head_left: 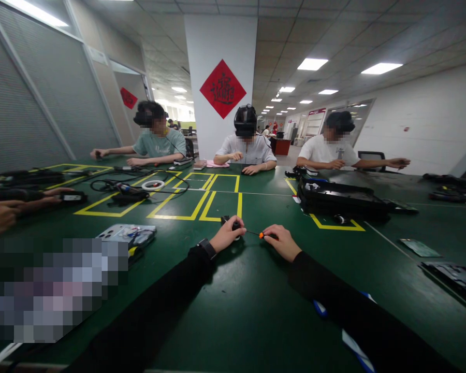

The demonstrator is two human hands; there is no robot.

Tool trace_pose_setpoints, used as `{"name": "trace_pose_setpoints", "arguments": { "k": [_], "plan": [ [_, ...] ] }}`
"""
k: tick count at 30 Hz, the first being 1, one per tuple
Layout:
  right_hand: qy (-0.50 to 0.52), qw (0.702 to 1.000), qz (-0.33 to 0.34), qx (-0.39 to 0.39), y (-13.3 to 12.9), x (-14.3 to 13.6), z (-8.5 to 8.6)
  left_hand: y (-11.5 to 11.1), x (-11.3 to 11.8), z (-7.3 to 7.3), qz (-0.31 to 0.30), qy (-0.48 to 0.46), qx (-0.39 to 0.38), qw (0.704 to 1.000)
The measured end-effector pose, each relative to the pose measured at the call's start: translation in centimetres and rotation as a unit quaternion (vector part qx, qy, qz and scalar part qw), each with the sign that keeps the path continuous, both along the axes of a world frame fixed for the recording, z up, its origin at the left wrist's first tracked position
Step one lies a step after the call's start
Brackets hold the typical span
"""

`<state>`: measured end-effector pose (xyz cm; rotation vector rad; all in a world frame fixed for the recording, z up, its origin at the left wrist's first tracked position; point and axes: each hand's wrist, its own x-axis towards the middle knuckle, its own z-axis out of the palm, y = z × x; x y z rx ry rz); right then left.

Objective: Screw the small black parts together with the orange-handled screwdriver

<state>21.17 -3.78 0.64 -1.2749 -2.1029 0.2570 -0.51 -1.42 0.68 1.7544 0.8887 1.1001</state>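
Near the middle of the green table (233,280), my left hand (227,235) is closed around a small dark object (236,226), whose exact shape is partly hidden by the fingers. My right hand (281,241) pinches a thin dark rod with an orange piece (261,235) at its right end. The rod runs left from the orange piece to the dark object at my left fingertips. Whether its tip touches that object is too small to tell. Both hands are held low over the table, a short gap apart.
A black open case (341,199) lies right of my hands. Yellow tape rectangles (174,216) mark the table ahead. Cables and a white ring (153,185) lie left; a plastic-wrapped item (130,234) is nearer. Several people sit around, one person's hands (2,217) at far left.
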Motion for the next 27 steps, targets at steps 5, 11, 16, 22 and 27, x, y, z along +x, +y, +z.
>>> {"name": "trace_pose_setpoints", "arguments": {
  "k": [5, 11, 16, 22, 27],
  "plan": [
    [0.01, 1.0, -0.005, 0.0, -0.11, -0.03, 0.06, -0.03, 0.05, 0.02, -0.002, -0.01, -0.007, 1.0],
    [0.021, 1.0, -0.013, 0.0, -0.09, 0.02, 0.0, -0.03, -0.03, 0.04, -0.005, -0.004, -0.001, 1.0],
    [0.033, 0.999, -0.018, -0.019, -0.23, 0.04, -0.18, -0.07, -0.03, 0.04, -0.006, -0.001, 0.005, 1.0],
    [0.039, 0.998, -0.017, -0.035, -0.31, 0.09, -0.15, -0.02, 0.03, -0.03, -0.001, -0.003, 0.007, 1.0],
    [0.025, 0.999, 0.011, -0.028, 0.22, 0.3, -0.4, 0.1, -0.03, -0.12, 0.002, -0.006, -0.004, 1.0]
  ]
}}
